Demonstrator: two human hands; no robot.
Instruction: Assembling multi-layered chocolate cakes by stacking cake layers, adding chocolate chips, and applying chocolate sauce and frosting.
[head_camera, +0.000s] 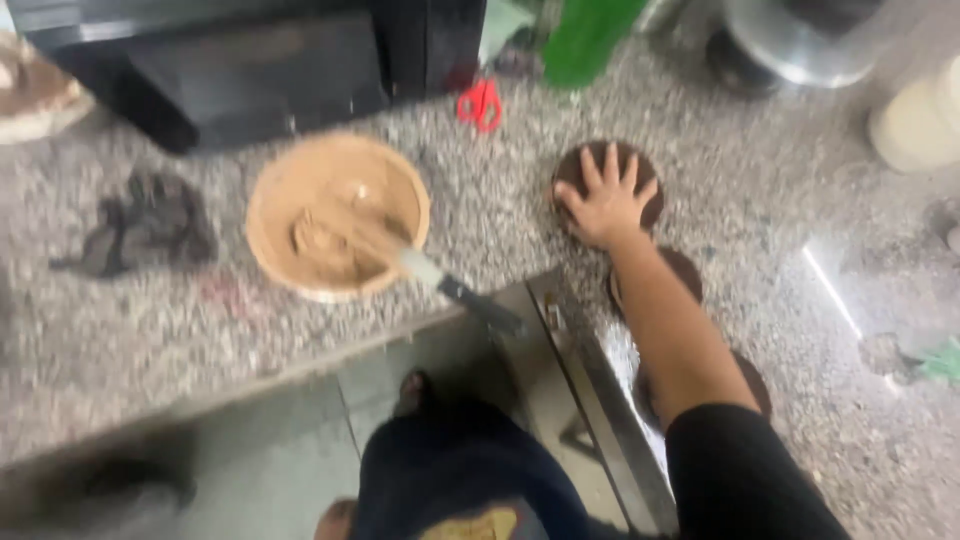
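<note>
My right hand (607, 203) lies flat, fingers spread wide, palm down on a dark brown round cake layer (640, 172) that sits on the speckled grey granite counter (760, 200). It grips nothing; it only presses on top of the disc, and my forearm runs back from it to a black sleeve (745, 470) at the lower right. My left hand is out of the picture, so I cannot tell how it is held.

Under my forearm I see two more dark brown round layers on the same counter: one (685, 272) just behind my wrist, another (752, 380) nearer my elbow, both partly hidden by the arm. The three lie in a loose row running toward me.

To the left, well apart from my hand, stands a round tan bowl of light brown cream (338, 215). A palette knife with a pale neck and black handle (470, 300) rests in it, blade sunk in the cream, handle sticking out over the counter edge. Further left lies a crumpled dark cloth (145, 225). Small red-handled scissors (481, 103) lie near the back of the counter, beside a green object (585, 40) I cannot make out through the blur. A shiny metal vessel (800, 40) stands at the far right, and a black appliance (250, 70) fills the back left.
</note>
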